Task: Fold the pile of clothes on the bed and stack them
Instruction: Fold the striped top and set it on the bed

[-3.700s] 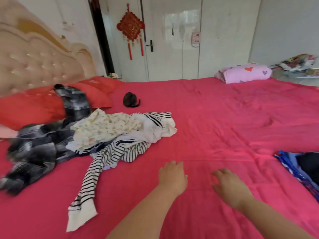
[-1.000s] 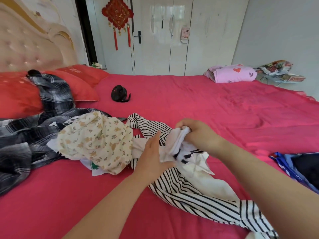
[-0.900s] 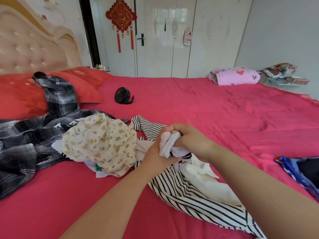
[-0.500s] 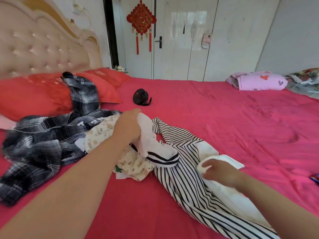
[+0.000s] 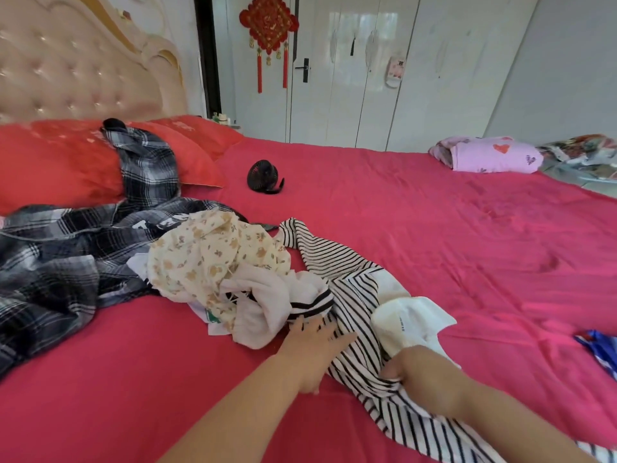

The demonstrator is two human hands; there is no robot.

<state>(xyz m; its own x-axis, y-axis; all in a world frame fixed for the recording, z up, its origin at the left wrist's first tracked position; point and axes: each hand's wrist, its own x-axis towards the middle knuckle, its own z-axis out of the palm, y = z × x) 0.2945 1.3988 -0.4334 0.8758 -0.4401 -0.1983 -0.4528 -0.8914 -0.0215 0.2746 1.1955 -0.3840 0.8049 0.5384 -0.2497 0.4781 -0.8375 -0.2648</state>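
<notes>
The right hand (image 5: 420,372) gripped the striped garment (image 5: 337,262); the left hand (image 5: 314,342) lay flat on its edge, fingers straight. Just behind were heaped the floral cloth (image 5: 213,259) and the plaid shirt (image 5: 66,262). To the right, the red bed (image 5: 450,228) spread wide.

**Occlusions / crops**

Fingertips of the right hand (image 5: 424,372) are buried in folds of the striped garment (image 5: 337,262), so grip detail isn't visible. Striped garment runs off the bottom edge. Plaid shirt (image 5: 50,262) cut by left edge. Blue cloth (image 5: 599,350) cropped at right edge, can't ID. White piece (image 5: 211,318) mostly under floral garment (image 5: 207,259); its green print is unreadable. Lettering on dark garment (image 5: 147,225) half covered. Small items (image 5: 222,119) behind pillows (image 5: 50,162) too small to tell.
</notes>
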